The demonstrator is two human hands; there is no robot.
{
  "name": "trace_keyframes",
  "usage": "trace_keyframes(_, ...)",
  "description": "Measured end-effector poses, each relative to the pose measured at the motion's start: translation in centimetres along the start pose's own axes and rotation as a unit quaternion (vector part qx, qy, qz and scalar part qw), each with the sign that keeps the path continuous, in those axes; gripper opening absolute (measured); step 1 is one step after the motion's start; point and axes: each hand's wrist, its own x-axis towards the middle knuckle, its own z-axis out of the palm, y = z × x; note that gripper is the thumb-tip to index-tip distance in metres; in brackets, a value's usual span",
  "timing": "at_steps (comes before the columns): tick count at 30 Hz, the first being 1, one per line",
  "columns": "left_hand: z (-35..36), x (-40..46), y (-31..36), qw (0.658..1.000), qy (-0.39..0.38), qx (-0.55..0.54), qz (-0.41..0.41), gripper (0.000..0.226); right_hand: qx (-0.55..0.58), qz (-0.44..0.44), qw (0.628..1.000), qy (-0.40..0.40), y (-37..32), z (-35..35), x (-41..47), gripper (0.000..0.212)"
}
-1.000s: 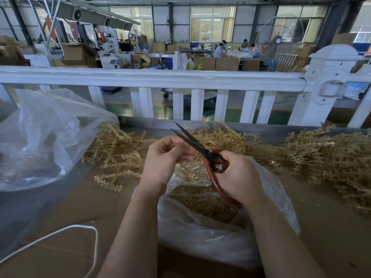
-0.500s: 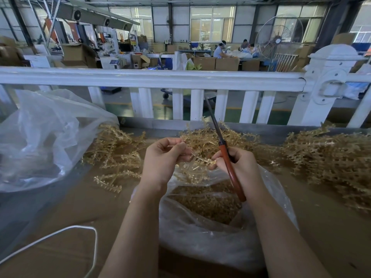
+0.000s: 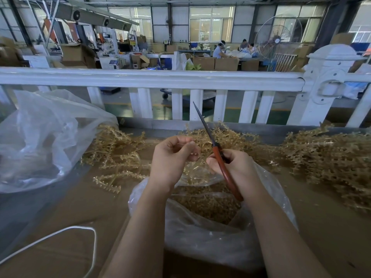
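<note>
trimming gold sprig over the open bag

left hand (image 3: 172, 157) pinches a gold plastic sprig (image 3: 195, 173) in curled fingertips, just above the clear bag (image 3: 200, 237), likely so cut bits drop in. right hand (image 3: 236, 167) is curled round the red-handled scissors (image 3: 217, 155), blades together and pointing up and away, probably parked while its fingertips help at the sprig. uncut sprig piles (image 3: 331, 157) lie near behind, within reach.
</note>
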Motion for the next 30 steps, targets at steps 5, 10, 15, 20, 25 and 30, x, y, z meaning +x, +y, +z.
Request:
trace_keyframes(5,0.0,0.2,-0.1,0.999,-0.014,-0.033,0.007,0.009,0.002,0.011,1.0,0.0,-0.2,-0.2,0.1,0.012)
trace_keyframes(10,-0.1,0.2,-0.2,0.999,-0.018,-0.036,-0.003,0.027,0.033,0.018,0.999,-0.003,0.0,0.0,0.2,0.011)
trace_keyframes(15,-0.7,0.3,-0.2,0.993,0.001,-0.022,-0.113,0.115,0.198,0.02,0.98,0.025,0.6,-0.8,0.4,0.013)
trace_keyframes(20,-0.4,-0.2,0.3,0.975,-0.103,-0.084,-0.176,0.085,0.302,0.011,0.953,0.023,1.1,-1.2,0.7,0.015)
trace_keyframes(25,0.7,-0.4,0.2,0.945,-0.134,-0.15,-0.259,0.058,0.3,-0.006,0.954,0.026,1.2,-1.0,0.7,0.015)
trace_keyframes(30,1.0,-0.6,0.2,0.929,-0.153,-0.165,-0.292,0.015,0.307,-0.018,0.951,0.018,1.3,-0.7,0.6,0.015)
